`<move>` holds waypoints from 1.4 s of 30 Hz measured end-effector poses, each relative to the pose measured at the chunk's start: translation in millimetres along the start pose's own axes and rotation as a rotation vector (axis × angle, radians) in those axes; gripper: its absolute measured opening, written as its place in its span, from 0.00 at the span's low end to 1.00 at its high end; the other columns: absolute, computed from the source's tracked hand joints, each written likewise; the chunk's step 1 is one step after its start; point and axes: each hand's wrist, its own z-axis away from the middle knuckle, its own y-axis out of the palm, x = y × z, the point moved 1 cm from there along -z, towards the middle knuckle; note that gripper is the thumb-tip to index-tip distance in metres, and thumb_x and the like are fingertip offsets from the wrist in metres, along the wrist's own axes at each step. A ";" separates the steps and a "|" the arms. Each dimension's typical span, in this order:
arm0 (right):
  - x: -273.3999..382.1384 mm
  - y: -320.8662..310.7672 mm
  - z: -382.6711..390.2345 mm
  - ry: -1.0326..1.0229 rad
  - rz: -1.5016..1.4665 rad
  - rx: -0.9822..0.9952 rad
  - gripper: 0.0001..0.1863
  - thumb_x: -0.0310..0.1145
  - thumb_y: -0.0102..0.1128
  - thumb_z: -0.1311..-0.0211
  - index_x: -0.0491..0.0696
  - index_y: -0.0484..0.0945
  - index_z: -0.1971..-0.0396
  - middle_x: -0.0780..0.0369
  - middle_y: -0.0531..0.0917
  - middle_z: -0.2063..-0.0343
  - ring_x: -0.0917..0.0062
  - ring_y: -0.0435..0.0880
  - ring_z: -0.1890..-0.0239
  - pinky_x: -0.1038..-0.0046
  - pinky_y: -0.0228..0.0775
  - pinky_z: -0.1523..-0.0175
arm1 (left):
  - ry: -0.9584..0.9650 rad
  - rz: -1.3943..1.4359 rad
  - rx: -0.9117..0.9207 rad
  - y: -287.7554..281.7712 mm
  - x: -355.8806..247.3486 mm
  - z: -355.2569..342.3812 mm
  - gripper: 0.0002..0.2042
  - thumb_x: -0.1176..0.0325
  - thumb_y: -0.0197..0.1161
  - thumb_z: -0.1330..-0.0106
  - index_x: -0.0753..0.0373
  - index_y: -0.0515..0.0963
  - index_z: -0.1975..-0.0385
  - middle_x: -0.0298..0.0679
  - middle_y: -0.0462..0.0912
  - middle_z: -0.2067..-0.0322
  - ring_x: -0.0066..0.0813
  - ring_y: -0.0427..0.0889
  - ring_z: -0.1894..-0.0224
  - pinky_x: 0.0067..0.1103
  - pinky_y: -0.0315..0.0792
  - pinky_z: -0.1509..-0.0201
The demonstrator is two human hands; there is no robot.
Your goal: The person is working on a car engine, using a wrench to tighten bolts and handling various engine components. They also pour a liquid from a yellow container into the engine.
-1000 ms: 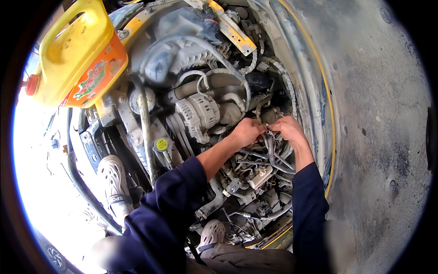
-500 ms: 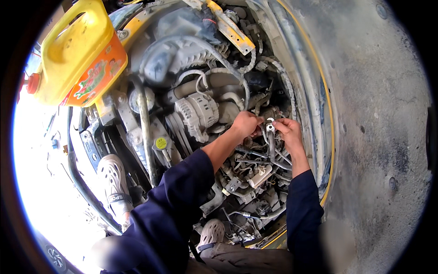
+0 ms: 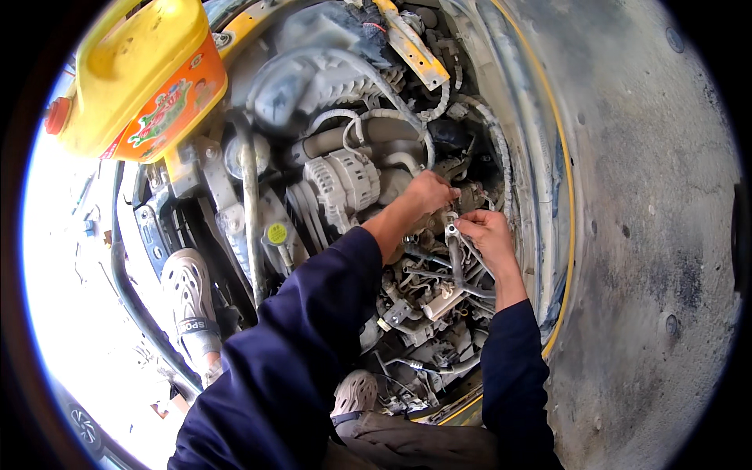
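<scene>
In the engine bay, my right hand pinches a silvery pipe fitting with a hole in it, at the upper end of a grey metal pipe. Just above and to the left, my left hand is closed, thumb and fingertips together over the fitting's far side. Whatever those fingers hold is too small and too covered to make out. Left of that hand sits the ribbed grey alternator. Thin pipes and wiring lie below both hands.
A yellow jug with a red cap stands at the upper left. A yellow metal bracket juts in at the top. The dusty grey panel borders the right side. My clog-shod feet rest at the left front and on the parts below.
My left hand has moved slightly up, away from the fitting. My right hand and the fitting have shifted a little left and down. The whole view has also shifted slightly.
</scene>
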 end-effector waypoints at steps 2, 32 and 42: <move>-5.6 -0.7 -2.8 -0.022 0.097 -0.027 0.10 0.26 0.72 0.42 0.35 0.86 0.64 0.62 0.87 0.71 0.83 0.82 0.70 0.80 0.71 0.64 | 0.068 -0.047 -0.010 -1.7 -4.9 4.3 0.21 0.52 0.71 0.36 0.67 0.88 0.57 0.46 0.90 0.64 0.31 0.87 0.62 0.28 0.79 0.53; -41.1 40.0 80.3 -0.362 0.294 -0.215 0.11 0.35 0.69 0.34 0.41 0.88 0.65 0.58 0.85 0.76 0.72 0.81 0.79 0.71 0.70 0.72 | 0.073 0.011 -0.060 -0.2 -0.8 16.3 0.18 0.58 0.69 0.34 0.71 0.85 0.64 0.38 0.84 0.70 0.24 0.76 0.68 0.26 0.71 0.60; -56.4 57.0 77.3 -0.475 0.327 -0.279 0.12 0.40 0.65 0.31 0.47 0.87 0.67 0.61 0.84 0.77 0.71 0.80 0.79 0.70 0.72 0.73 | 0.081 0.104 -0.030 -0.8 -0.2 28.1 0.12 0.61 0.66 0.31 0.64 0.85 0.68 0.28 0.78 0.71 0.18 0.68 0.68 0.22 0.62 0.61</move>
